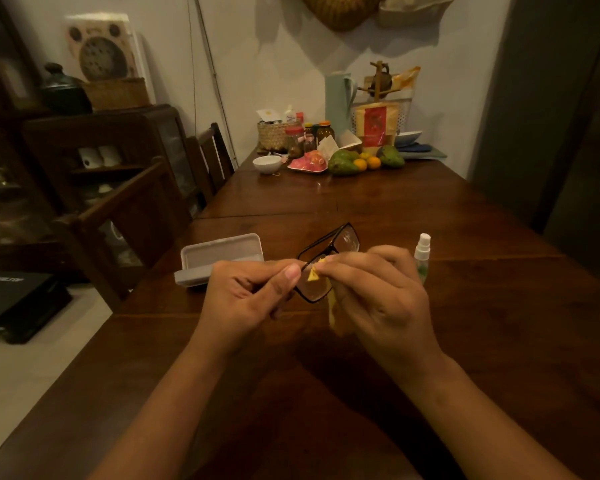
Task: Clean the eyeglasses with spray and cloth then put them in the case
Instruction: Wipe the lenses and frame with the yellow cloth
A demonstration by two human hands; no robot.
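The left hand (253, 292) pinched the black-framed eyeglasses (328, 261) above the table (499, 306); the right hand (378, 292) pressed a yellow cloth (314, 273) on the near lens; left of the eyeglasses lay the open grey case (219, 256); right of them stood the spray bottle (422, 252).

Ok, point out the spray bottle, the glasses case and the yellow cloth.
spray bottle (422, 252): head view, on its clear body.
glasses case (222, 252): head view, inside its open lid.
yellow cloth (313, 274): head view, corner against the lens.

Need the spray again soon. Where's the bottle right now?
The spray bottle stands upright on the table, just beyond the right hand, to the right of the eyeglasses.
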